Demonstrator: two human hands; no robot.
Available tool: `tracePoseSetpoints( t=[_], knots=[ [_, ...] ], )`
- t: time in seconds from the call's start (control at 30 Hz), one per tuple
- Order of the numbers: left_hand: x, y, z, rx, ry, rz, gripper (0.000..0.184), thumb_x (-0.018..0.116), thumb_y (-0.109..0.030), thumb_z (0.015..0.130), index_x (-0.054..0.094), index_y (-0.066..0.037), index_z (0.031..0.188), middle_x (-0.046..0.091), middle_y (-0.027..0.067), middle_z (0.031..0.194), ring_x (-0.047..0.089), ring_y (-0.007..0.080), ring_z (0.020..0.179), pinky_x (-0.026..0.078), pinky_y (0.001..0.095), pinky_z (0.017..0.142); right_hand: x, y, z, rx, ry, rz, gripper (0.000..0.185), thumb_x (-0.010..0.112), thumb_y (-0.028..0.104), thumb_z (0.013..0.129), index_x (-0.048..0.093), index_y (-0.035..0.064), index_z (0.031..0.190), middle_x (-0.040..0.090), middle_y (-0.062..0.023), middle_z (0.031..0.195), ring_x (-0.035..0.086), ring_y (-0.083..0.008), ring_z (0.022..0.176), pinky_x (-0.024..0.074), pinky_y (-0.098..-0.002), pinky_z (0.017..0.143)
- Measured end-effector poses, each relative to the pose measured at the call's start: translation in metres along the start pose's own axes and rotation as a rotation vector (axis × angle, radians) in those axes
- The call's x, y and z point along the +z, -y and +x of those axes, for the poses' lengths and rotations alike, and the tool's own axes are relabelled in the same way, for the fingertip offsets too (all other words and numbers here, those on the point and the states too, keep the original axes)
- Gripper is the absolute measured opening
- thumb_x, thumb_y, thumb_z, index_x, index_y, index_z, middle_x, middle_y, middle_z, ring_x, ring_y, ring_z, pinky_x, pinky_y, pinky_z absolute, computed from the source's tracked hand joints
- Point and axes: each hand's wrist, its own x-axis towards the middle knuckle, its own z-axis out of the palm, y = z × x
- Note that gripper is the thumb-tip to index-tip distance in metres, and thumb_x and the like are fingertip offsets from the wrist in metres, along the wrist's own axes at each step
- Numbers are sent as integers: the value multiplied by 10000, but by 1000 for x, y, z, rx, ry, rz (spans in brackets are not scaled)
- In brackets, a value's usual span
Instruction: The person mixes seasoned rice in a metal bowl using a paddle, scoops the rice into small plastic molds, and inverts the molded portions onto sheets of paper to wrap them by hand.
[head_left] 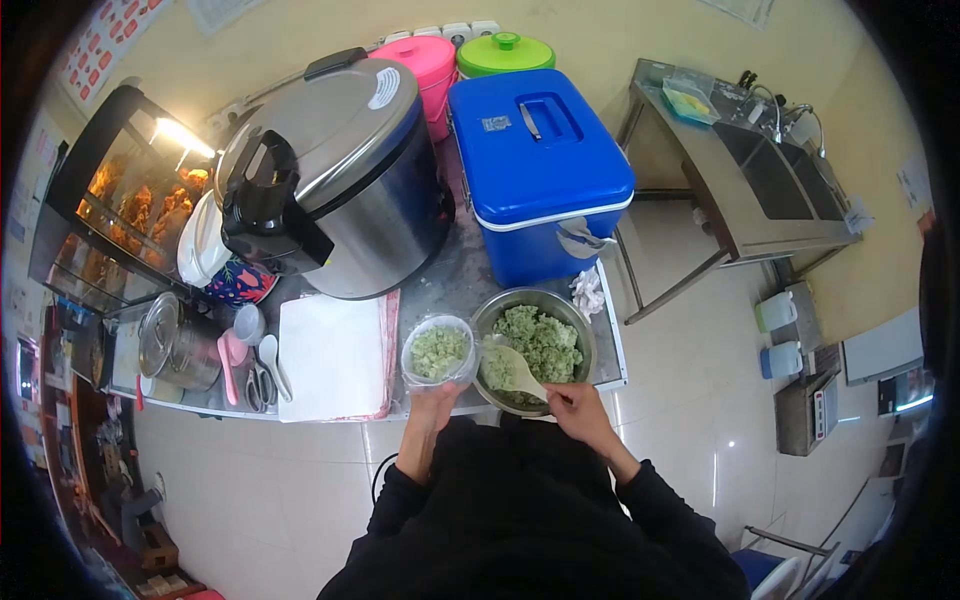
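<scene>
My left hand (432, 408) holds a small clear plastic bowl (408, 362) from below, and green crumbly food (438, 352) fills much of it. Closed around the handle of a pale rice paddle (522, 376) is my right hand (582, 414). The paddle's blade carries some green food and lies over the left part of a round metal bowl (590, 345). More green food (545, 340) is heaped inside this metal bowl. The two bowls stand side by side, the small one at the left.
Behind the bowls stand a blue cooler box (540, 150) and a large steel rice cooker (375, 190). White paper sheets (332, 350), scissors (260, 388), a white spoon (272, 362) and a lidded pot (180, 345) are at the left. A metal sink (770, 185) is at the right.
</scene>
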Motion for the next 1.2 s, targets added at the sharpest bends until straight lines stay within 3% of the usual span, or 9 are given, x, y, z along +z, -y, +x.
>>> tracePoseSetpoints(
  t=[0.1, 0.2, 0.33, 0.4, 0.5, 0.7, 0.9, 1.03, 1.2],
  knots=[
    [-9, -6, 3, -71, 5, 7, 788, 808, -121, 772, 376, -59, 1427, 482, 106, 1406, 491, 319, 1280, 401, 560, 1069, -10, -1, -3, 44, 15, 81, 235, 584, 110, 891, 712, 8, 1059, 676, -212, 758, 691, -263, 677, 520, -342, 657],
    [-15, -14, 5, -87, -37, 193, 859, 841, -27, 707, 366, -32, 1423, 462, 129, 1415, 471, 282, 1297, 418, 439, 1079, -29, 7, -10, 29, -40, 70, 235, 582, 90, 899, 708, 10, 1081, 664, -174, 714, 671, -205, 640, 506, -313, 626],
    [46, -56, 10, 364, 40, 751, 1008, 939, -137, 582, 357, -23, 1397, 461, 129, 1364, 482, 257, 1264, 405, 378, 1073, -48, 23, -22, 0, -193, 102, 230, 590, 71, 907, 716, 34, 1097, 645, -129, 671, 636, -127, 599, 473, -275, 564],
    [68, -58, 13, 481, 83, 957, 1088, 960, -172, 538, 318, -33, 1405, 451, 132, 1326, 477, 260, 1259, 386, 385, 1079, -51, 47, -25, -118, -252, -21, 270, 616, 60, 884, 711, 77, 1137, 629, -81, 664, 615, -165, 540, 472, -299, 522],
    [89, -40, 14, 467, 39, 1055, 1072, 952, -162, 547, 321, -15, 1400, 429, 144, 1345, 460, 271, 1265, 379, 384, 1074, -45, 74, -28, -317, -294, -335, 393, 620, 16, 834, 678, 117, 1209, 614, -39, 731, 618, -211, 547, 486, -329, 510],
    [118, -27, 11, 459, 5, 986, 1037, 929, -124, 547, 335, 0, 1387, 463, 158, 1326, 482, 283, 1255, 410, 383, 1042, -14, 72, -38, -412, -251, -618, 608, 591, -46, 716, 630, 176, 1281, 580, 21, 1089, 659, -200, 668, 491, -318, 502],
    [97, -36, 21, 377, 103, 877, 1080, 928, -83, 521, 310, -20, 1405, 457, 127, 1331, 477, 246, 1258, 401, 369, 1059, -36, 86, -41, -556, -206, -498, 608, 593, -77, 705, 652, 179, 1253, 625, 12, 1042, 656, -192, 662, 496, -307, 510],
    [89, -36, 20, 373, 230, 754, 1091, 955, -97, 520, 326, -42, 1410, 452, 97, 1342, 473, 215, 1262, 395, 354, 1080, -66, 88, -28, -490, -210, -372, 636, 582, -106, 679, 676, 216, 1219, 637, 14, 1045, 653, -200, 677, 500, -307, 534],
    [90, -43, 19, 246, 314, 665, 1112, 965, -123, 519, 325, -40, 1424, 458, 91, 1352, 454, 208, 1284, 378, 358, 1095, -73, 96, -23, -587, -71, -471, 552, 576, -119, 729, 707, 181, 1173, 647, -21, 1040, 647, -222, 711, 508, -319, 585]
  ],
)
